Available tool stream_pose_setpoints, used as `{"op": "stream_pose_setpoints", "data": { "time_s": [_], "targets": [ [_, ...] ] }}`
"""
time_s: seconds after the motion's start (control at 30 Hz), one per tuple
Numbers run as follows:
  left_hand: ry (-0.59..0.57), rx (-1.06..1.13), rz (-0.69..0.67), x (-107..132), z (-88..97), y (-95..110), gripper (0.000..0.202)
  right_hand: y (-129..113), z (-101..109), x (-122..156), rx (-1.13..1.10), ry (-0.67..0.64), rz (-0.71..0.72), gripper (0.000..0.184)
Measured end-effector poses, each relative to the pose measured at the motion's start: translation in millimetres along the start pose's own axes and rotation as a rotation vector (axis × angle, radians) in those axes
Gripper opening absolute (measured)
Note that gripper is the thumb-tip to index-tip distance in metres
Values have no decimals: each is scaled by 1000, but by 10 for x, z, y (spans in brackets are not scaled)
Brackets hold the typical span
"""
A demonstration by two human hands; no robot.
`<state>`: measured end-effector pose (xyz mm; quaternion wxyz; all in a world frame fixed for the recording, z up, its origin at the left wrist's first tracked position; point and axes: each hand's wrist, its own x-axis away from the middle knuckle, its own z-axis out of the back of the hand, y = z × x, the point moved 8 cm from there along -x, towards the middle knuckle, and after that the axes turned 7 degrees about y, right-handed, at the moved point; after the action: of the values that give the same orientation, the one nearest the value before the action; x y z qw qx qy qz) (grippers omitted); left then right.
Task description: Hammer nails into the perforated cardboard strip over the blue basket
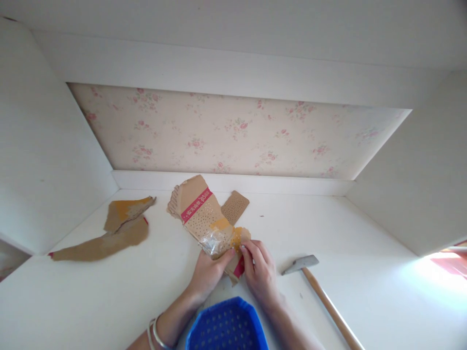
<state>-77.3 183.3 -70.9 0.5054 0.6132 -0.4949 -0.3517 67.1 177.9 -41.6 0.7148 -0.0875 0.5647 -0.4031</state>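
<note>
A torn piece of brown cardboard (199,204) is held between both hands above the white surface. It is full of small holes and has a red printed band, yellow patches and some clear tape. My left hand (207,272) grips its lower left edge, thumb on top. At the lower right, my right hand (260,270) pinches a yellow-marked part of the same cardboard, fingertips close to the left thumb. Partly behind it lies a smaller perforated cardboard strip (236,205). Just below the hands stands a blue plastic basket (228,323) with a holed bottom.
Torn cardboard scraps (120,238) lie at the left. On the right rests a hammer-like tool (323,291) with a grey metal head and wooden handle. White panels enclose the surface (314,223) at the sides and above, with floral wallpaper (241,131) at the back.
</note>
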Motion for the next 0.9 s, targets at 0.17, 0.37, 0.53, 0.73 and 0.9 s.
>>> {"op": "stream_pose_setpoints", "data": {
  "time_s": [0.17, 0.37, 0.53, 0.73, 0.9],
  "targets": [
    [66, 30, 28, -54, 80, -53, 33, 37, 107, 6, 43, 157, 8, 14],
    [168, 463, 134, -94, 142, -68, 51, 212, 70, -84, 202, 52, -34, 16],
    [136, 476, 156, -86, 115, -57, 48, 166, -224, -39, 316, -272, 74, 22],
    [88, 463, 142, -78, 87, -62, 52, 155, -322, -30, 397, -362, 58, 19],
    [67, 443, 142, -80, 77, -65, 54, 152, -310, -40, 351, -351, 23, 19]
  ]
}}
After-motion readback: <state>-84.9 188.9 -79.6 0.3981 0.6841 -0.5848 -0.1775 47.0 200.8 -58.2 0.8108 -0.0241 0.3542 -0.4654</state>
